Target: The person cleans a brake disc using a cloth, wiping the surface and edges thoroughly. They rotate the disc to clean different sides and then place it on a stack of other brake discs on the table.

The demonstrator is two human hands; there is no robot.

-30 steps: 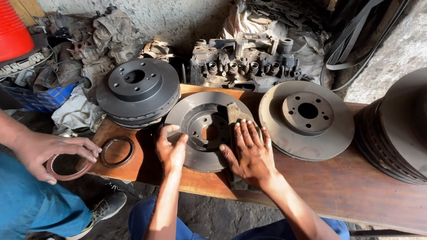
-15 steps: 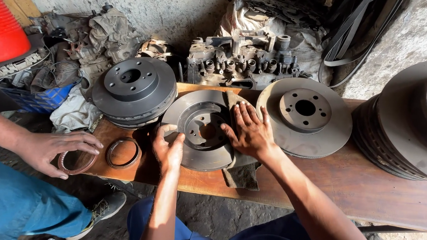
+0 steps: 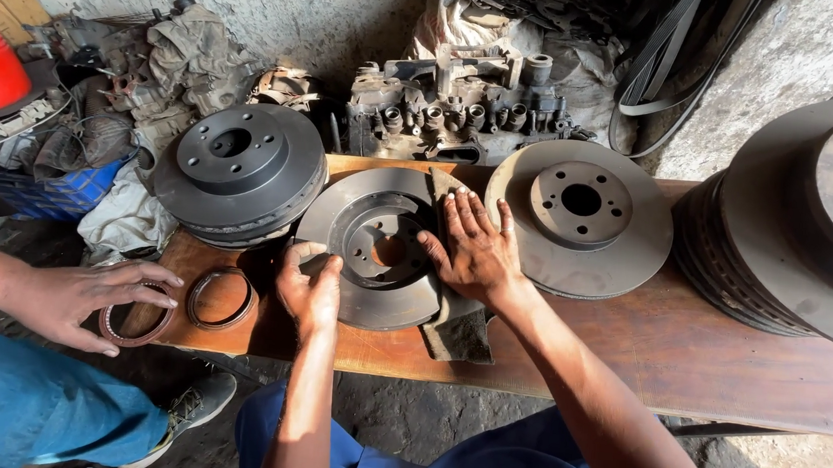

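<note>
Wooden bench (image 3: 720, 368) spans mid-frame, against a rough grey wall. Large disc stack (image 3: 798, 222) at right edge; drum stack (image 3: 235, 172) upper left; flat rotor (image 3: 579, 216) right of centre. Brake disc (image 3: 372, 246) lies flat at centre, partly on a grey rag (image 3: 459, 330). Right hand (image 3: 474, 253) rests on its right half, fingers spread, pointing up-frame. Left hand (image 3: 310, 290) curls over its lower-left rim. Both hands touch it. Another person's hand (image 3: 80, 298) at lower left fingers a ring seal (image 3: 137, 317).
</note>
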